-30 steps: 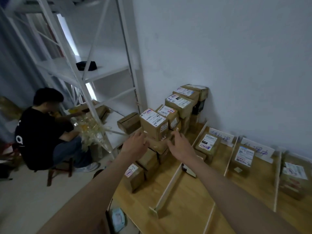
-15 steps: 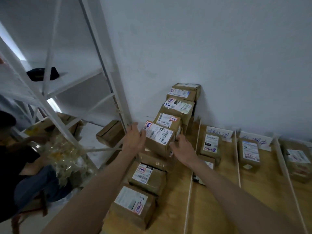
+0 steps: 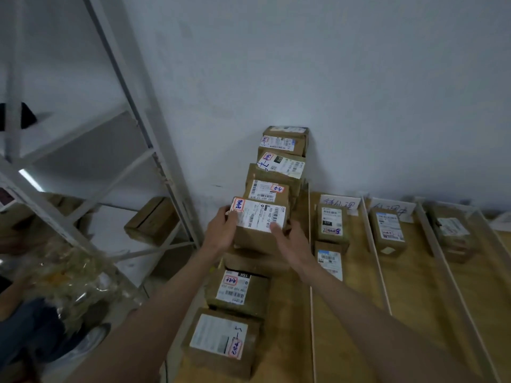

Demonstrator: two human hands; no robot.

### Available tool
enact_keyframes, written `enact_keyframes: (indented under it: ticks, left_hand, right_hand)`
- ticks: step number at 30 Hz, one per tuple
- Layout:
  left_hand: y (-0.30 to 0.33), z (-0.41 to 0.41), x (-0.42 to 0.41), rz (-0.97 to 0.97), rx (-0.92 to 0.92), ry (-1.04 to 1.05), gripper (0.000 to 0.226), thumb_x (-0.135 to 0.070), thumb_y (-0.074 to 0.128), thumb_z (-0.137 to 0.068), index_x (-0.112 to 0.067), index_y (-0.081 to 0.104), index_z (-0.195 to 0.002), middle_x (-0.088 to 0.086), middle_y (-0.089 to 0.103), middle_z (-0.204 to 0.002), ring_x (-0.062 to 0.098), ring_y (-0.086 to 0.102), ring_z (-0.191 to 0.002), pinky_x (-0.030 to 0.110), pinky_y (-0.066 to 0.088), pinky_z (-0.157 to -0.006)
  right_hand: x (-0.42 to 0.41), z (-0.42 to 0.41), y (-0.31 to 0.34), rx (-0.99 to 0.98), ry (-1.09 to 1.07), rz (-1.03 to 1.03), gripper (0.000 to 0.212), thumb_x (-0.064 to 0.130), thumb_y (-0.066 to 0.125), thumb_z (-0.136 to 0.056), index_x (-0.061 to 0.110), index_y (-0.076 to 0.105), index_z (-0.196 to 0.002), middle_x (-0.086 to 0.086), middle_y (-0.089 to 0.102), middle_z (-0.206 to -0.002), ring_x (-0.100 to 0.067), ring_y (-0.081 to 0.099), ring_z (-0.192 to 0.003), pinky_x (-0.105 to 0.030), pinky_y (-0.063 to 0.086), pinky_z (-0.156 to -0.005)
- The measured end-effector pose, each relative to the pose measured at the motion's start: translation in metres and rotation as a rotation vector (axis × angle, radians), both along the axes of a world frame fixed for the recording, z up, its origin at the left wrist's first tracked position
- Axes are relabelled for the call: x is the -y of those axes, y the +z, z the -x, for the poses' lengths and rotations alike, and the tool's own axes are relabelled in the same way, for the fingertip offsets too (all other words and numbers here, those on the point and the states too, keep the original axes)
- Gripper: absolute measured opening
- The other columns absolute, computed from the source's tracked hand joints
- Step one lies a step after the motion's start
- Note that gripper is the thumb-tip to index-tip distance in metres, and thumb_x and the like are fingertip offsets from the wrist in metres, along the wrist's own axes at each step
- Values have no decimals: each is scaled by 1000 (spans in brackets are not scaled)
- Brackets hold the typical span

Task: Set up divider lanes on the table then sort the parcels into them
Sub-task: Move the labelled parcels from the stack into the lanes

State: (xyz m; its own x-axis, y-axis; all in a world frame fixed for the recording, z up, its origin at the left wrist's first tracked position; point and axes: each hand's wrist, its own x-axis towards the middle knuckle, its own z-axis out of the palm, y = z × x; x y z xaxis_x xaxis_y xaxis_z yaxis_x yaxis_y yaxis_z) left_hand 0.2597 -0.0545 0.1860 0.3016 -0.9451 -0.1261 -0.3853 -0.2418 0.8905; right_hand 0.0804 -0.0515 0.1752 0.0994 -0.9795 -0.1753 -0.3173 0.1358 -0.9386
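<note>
A brown parcel (image 3: 258,221) with a white label and a red stamp sits atop the stack at the table's left edge. My left hand (image 3: 221,230) grips its left side and my right hand (image 3: 290,239) grips its right front corner. More labelled parcels (image 3: 279,164) pile up behind it toward the wall, and others (image 3: 236,291) lie in front. White divider strips (image 3: 374,250) split the wooden table (image 3: 414,299) into lanes. Sorted parcels lie in the lanes: two in the first (image 3: 330,223), one in the second (image 3: 388,232), one in the third (image 3: 450,230).
Handwritten paper signs (image 3: 341,203) lean on the wall at the head of the lanes. A white metal shelf frame (image 3: 154,150) stands to the left, with a brown box (image 3: 150,221) on its lower shelf. A seated person's leg and shoe show at bottom left.
My head turned right and closer to the stack. Both hands went from reaching toward the top parcel to gripping it by its sides.
</note>
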Motion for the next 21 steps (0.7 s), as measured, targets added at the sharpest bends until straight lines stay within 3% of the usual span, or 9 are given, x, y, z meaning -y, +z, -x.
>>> enact_keyframes:
  ticks: [3,7,9,12,15,18,21]
  left_hand:
    - [8,3,-14,21,-34,-57,42,-37,34,-107,-24,37,-147,-3,57,-127,10,54,-103,18,46,-72]
    - [7,4,-33,-12,-165,-75,37,-34,44,-104,-25,40,-139,-3,61,-121,6,64,-92,14,50,-58]
    - [6,7,-39,-20,-200,-76,31,-35,48,-102,-22,43,-130,1,64,-118,8,67,-92,14,52,-58]
    - [9,10,-42,-8,-217,-82,28,-39,44,-103,-15,51,-116,3,67,-111,11,67,-96,17,52,-67]
    - [9,8,-43,-73,-186,-185,41,-53,38,-101,-21,57,-118,-2,68,-110,12,65,-102,27,53,-84]
    - [10,6,-44,-183,-205,-276,50,-65,35,-96,-29,59,-121,-5,70,-113,15,65,-106,27,50,-82]
    - [12,9,-45,-242,-251,-345,48,-64,39,-95,-29,60,-121,-4,73,-110,18,68,-105,33,54,-85]
  right_hand:
    - [0,6,-2,104,-69,-4,68,63,57,-87,26,39,-141,-2,55,-135,-20,59,-117,-46,56,-93]
    - [-4,14,5,181,-152,20,50,48,56,-96,22,43,-137,1,61,-123,-18,62,-109,-39,60,-83]
    - [-6,18,7,183,-185,47,47,48,57,-95,24,47,-134,4,62,-119,-16,61,-108,-43,59,-87]
    - [-9,24,10,175,-186,71,34,44,58,-95,28,52,-125,12,63,-105,-10,61,-101,-46,57,-90]
    - [-12,32,16,133,-157,101,28,40,60,-95,28,59,-120,9,68,-104,-11,64,-100,-44,58,-87]
    - [-12,41,19,114,-125,108,6,36,59,-95,40,62,-97,9,72,-97,-11,66,-96,-46,59,-85]
    - [-12,46,25,113,-111,98,13,30,59,-95,41,61,-90,6,74,-93,-13,68,-94,-47,58,-86]
